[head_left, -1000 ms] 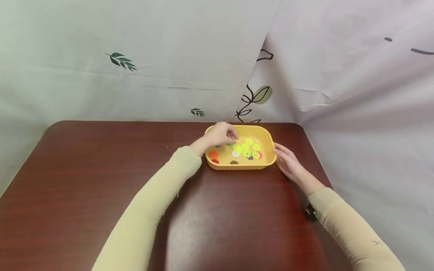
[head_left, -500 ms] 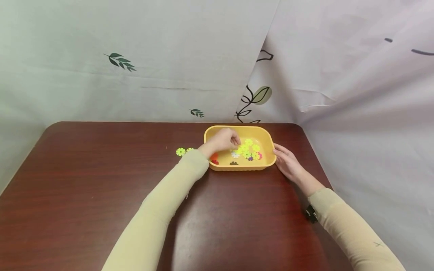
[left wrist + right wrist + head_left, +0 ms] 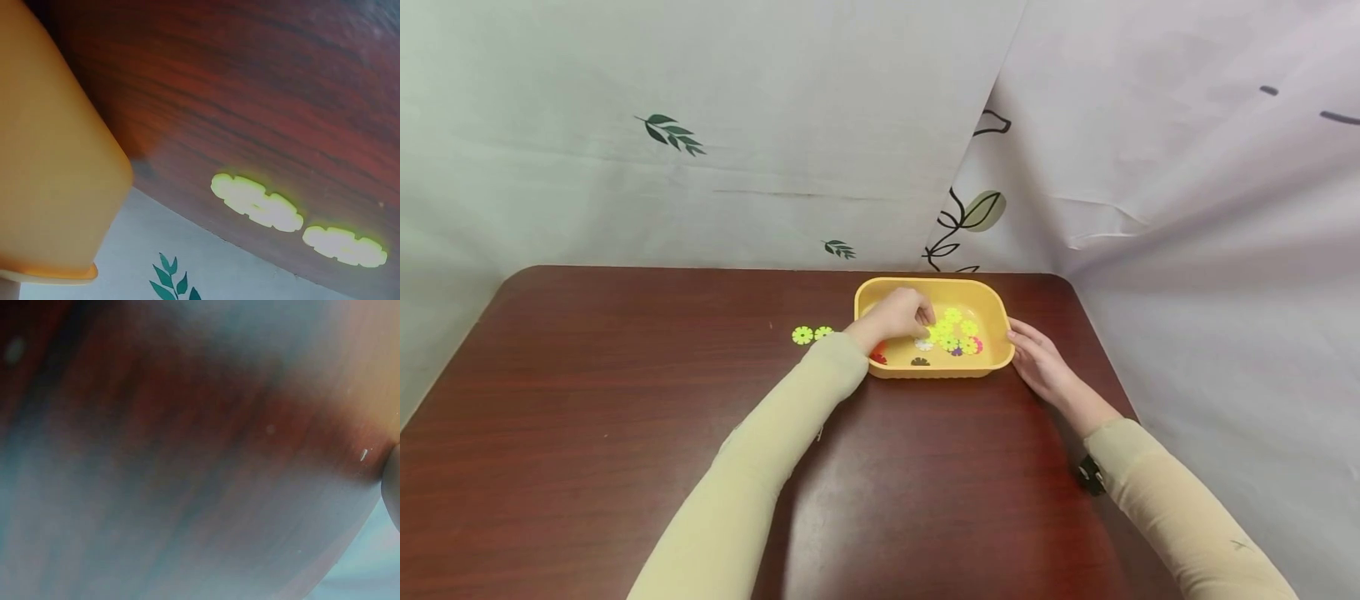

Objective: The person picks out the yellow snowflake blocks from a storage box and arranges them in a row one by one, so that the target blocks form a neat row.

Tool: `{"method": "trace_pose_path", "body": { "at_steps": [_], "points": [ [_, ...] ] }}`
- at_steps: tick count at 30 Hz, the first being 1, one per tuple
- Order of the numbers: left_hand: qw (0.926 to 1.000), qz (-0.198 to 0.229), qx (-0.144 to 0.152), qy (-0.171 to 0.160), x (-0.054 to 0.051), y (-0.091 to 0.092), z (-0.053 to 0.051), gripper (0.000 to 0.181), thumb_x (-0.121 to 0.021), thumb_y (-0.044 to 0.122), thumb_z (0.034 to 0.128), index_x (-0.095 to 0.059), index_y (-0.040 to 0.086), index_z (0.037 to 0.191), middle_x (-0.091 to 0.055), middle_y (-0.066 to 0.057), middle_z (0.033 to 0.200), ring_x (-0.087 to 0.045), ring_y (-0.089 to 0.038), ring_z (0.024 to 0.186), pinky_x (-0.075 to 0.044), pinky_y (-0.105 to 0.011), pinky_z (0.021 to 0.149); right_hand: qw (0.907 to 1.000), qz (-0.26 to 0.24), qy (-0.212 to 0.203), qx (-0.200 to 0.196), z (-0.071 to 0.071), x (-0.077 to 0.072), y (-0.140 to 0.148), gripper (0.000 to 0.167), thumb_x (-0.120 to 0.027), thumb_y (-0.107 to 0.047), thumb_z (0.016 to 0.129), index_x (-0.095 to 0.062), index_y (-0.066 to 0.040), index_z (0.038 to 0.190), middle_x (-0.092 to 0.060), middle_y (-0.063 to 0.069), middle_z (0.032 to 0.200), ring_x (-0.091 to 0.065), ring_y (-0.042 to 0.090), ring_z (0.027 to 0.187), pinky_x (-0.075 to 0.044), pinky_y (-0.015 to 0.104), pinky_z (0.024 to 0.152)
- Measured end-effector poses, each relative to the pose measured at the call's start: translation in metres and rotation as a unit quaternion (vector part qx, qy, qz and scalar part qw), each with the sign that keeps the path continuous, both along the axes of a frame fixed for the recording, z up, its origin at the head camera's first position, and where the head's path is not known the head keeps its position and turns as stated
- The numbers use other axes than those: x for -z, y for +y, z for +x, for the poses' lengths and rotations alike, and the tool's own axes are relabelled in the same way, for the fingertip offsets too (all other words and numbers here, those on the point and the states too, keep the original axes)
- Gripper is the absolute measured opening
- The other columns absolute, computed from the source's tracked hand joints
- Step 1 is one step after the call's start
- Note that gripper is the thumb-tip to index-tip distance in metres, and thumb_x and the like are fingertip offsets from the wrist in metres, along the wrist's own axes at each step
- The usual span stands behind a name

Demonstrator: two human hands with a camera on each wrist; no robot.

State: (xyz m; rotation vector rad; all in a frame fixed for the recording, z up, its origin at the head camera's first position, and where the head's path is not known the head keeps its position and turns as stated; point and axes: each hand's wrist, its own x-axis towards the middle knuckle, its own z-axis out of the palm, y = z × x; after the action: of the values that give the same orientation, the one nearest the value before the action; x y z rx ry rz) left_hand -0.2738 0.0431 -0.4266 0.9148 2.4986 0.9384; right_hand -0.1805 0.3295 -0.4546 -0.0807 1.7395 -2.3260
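**Picking step in hand; support found in place**

The yellow flower-shaped discs [image 3: 950, 342] are found bunched right of centre in the yellow tray [image 3: 932, 372], which is placed towards the far right of the worktop [image 3: 625, 400]. The left hand [image 3: 895, 315] is held over the tray's left side, its fingers curled and brought to the left edge of the bunch; with the tips masked, whether its grip is clamped on a disc cannot be told. The right hand [image 3: 1037, 362] is laid, fingers nearly straight, against the tray's right end. Two loose yellow discs [image 3: 802, 335] are noted side by side, left of the tray. The step is judged to be the picking out of one yellow disc. For the next move, a single disc should be pinched, separated from its neighbours and raised clear of the rim.
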Motion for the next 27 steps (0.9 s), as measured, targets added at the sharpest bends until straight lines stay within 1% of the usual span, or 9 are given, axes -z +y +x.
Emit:
{"method": "trace_pose_path", "body": {
  "at_steps": [3, 6, 10, 11, 13, 19, 24, 27],
  "points": [
    [1.0, -0.002, 0.007, 0.006, 0.0019, 0.0006, 0.0003, 0.017, -0.08, 0.004, 0.0901, -0.077, 0.001, 0.107, -0.077, -0.012, 0.106, -0.07, -0.022, 0.1, -0.058, -0.027, 0.093, 1.0, -0.002, 0.003, -0.003, 0.0003, 0.0002, 0.0007, 0.033, -0.039, -0.002, 0.112, -0.064, -0.018, 0.128, -0.074, -0.007, 0.123, -0.069, 0.003, 0.114, -0.053, 0.015, 0.1],
    [0.9999, 0.0, 0.011, 0.013, 0.002, 0.0006, 0.0012, 0.015, -0.081, 0.005, 0.0897, -0.076, 0.002, 0.103, -0.076, -0.01, 0.102, -0.069, -0.02, 0.096, -0.057, -0.026, 0.09, 1.0, 0.002, 0.002, -0.003, 0.0004, 0.0002, 0.0006, 0.031, -0.04, -0.003, 0.112, -0.061, -0.016, 0.131, -0.074, -0.007, 0.123, -0.068, 0.002, 0.115, -0.053, 0.015, 0.101],
    [0.9998, -0.005, 0.01, 0.016, 0.0021, 0.0013, 0.0017, 0.015, -0.081, 0.005, 0.0902, -0.077, 0.002, 0.104, -0.076, -0.011, 0.103, -0.068, -0.021, 0.097, -0.057, -0.027, 0.091, 1.0, 0.004, -0.001, 0.001, 0.0, -0.0001, -0.0004, 0.029, -0.04, -0.003, 0.112, -0.056, -0.011, 0.135, -0.074, -0.007, 0.123, -0.068, 0.002, 0.115, -0.053, 0.015, 0.101],
    [0.9998, -0.009, 0.009, 0.013, 0.0019, 0.0014, 0.0018, 0.016, -0.081, 0.005, 0.0911, -0.077, 0.002, 0.106, -0.076, -0.012, 0.105, -0.068, -0.022, 0.099, -0.057, -0.029, 0.093, 1.0, 0.005, -0.001, 0.001, -0.0003, 0.0, -0.0007, 0.029, -0.04, -0.003, 0.112, -0.056, -0.011, 0.136, -0.074, -0.007, 0.123, -0.068, 0.002, 0.115, -0.053, 0.015, 0.101],
    [0.9998, -0.009, 0.008, 0.015, 0.0026, 0.0019, 0.0016, 0.016, -0.081, 0.005, 0.091, -0.077, 0.001, 0.106, -0.076, -0.013, 0.106, -0.068, -0.023, 0.099, -0.057, -0.03, 0.093, 1.0, 0.004, -0.001, 0.001, -0.0005, -0.0001, -0.0009, 0.029, -0.04, -0.003, 0.112, -0.057, -0.012, 0.134, -0.074, -0.007, 0.123, -0.068, 0.002, 0.114, -0.053, 0.015, 0.101],
    [0.9998, -0.007, 0.005, 0.019, 0.0018, 0.0018, 0.0005, 0.012, -0.079, 0.002, 0.0914, -0.077, 0.002, 0.103, -0.077, -0.012, 0.104, -0.07, -0.022, 0.097, -0.058, -0.028, 0.091, 1.0, -0.006, 0.004, -0.001, -0.0006, 0.0004, 0.0004, 0.034, -0.039, -0.002, 0.112, -0.065, -0.018, 0.127, -0.075, -0.007, 0.122, -0.069, 0.003, 0.113, -0.053, 0.015, 0.1],
    [0.9997, 0.014, 0.006, 0.019, -0.0014, 0.0004, -0.0001, 0.008, -0.074, 0.001, 0.0939, -0.079, 0.001, 0.1, -0.078, -0.012, 0.103, -0.071, -0.021, 0.095, -0.059, -0.026, 0.089, 0.9999, -0.011, 0.006, -0.004, 0.0, 0.0003, 0.0005, 0.036, -0.038, -0.001, 0.112, -0.067, -0.017, 0.126, -0.075, -0.006, 0.122, -0.069, 0.003, 0.113, -0.054, 0.016, 0.099],
    [0.9994, 0.033, 0.001, 0.011, -0.0041, -0.0021, -0.0006, 0.006, -0.074, 0.003, 0.096, -0.079, 0.001, 0.099, -0.078, -0.012, 0.102, -0.071, -0.021, 0.095, -0.059, -0.026, 0.088, 1.0, -0.008, 0.003, -0.003, -0.0003, 0.0004, -0.0005, 0.036, -0.038, -0.001, 0.112, -0.067, -0.018, 0.126, -0.075, -0.007, 0.122, -0.069, 0.003, 0.114, -0.053, 0.015, 0.1]
  ]
}}
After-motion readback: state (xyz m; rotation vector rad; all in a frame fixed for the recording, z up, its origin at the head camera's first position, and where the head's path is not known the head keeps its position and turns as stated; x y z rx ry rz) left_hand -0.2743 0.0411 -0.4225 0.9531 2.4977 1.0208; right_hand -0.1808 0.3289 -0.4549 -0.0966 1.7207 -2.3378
